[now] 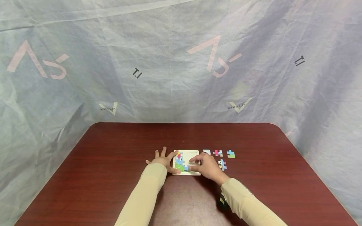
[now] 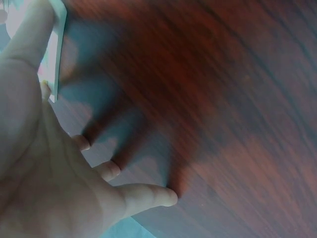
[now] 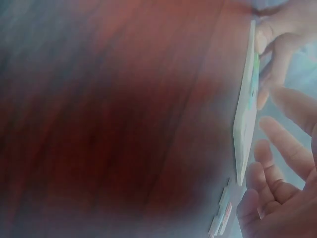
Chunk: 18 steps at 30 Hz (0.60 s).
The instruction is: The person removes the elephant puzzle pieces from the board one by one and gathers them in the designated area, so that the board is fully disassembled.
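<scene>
A light-rimmed puzzle tray lies flat on the table, its left and lower parts filled with colourful pieces showing a blue figure on green. My left hand spreads over its left edge, thumb and index finger resting on the rim and the other fingers on the table. Above the tray's right half is my right hand, thumb by a blue piece at the bottom and index finger apart from it. Nothing shows between them. In the right wrist view, the right fingers are loosely bent beside the tray.
Loose puzzle pieces lie right of the tray: a pale one, a red-and-white one, a blue-green one and a multicoloured one. A small black object is under the right sleeve. Grey cloth hangs behind the table.
</scene>
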Tool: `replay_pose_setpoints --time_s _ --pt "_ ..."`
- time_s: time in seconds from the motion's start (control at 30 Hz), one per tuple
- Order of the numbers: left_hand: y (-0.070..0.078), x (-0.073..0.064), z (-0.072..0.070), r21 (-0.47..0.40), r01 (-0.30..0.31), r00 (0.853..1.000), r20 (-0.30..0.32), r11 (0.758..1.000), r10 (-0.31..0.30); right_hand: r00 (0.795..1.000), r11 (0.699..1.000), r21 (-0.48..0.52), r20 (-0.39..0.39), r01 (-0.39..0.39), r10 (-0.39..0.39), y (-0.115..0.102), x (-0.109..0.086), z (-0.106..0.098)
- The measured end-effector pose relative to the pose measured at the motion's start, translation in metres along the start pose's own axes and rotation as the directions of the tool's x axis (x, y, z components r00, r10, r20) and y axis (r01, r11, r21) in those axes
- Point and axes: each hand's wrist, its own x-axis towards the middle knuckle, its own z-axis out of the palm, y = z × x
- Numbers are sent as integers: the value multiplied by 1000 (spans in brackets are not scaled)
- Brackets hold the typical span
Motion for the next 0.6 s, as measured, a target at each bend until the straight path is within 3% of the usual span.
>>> replay_pose_setpoints --time_s 0.23,0.6 --pt "3 -5 -4 8 -4 1000 10 1000 3 999 986 -158 12 54 -53 -4 2 7" --pt "4 -6 -6 13 4 1000 30 1000 -4 999 983 -177 28 48 -44 -8 3 8"
